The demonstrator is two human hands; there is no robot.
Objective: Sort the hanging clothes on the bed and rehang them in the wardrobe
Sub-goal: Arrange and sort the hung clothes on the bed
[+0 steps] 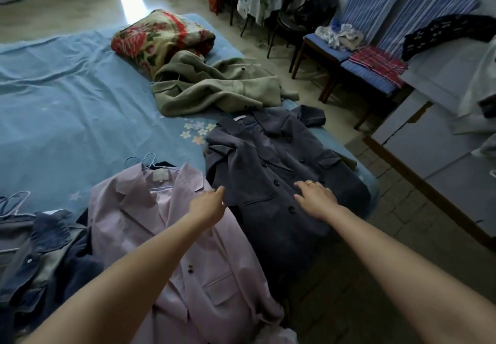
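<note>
- A denim garment [40,257] is lying bunched at the 8 o'clock corner of the view, on the bed's blue sheet [67,96], with blue wire hangers [14,202] poking out just above it.
- A lilac jacket [171,236] is lying flat at 6 o'clock, lapels open, its collar still carrying a blue hanger [146,162] whose hook is pointing toward 11 o'clock.
- The left hand [208,205] is reaching forward over the lilac jacket, fingers loosely extended, the fingertips touching the left edge of a dark grey coat [281,182]; whether they are pinching the cloth cannot be told.
- The dark grey coat is lying buttoned and face up just right of centre, its collar toward 12 o'clock and its hem hanging off the bed's near edge.
- The right hand [315,198], wearing a ring, is resting palm down on the coat's front beside the button row, fingers spread open and gripping nothing.
- An olive-beige coat [214,88] is lying crumpled at 12 o'clock, beyond the grey coat, touching a folded floral blanket [158,37] behind it.
- Two blue-cushioned chairs [375,56] are standing at 2 o'clock beside the bed, holding folded cloth.
</note>
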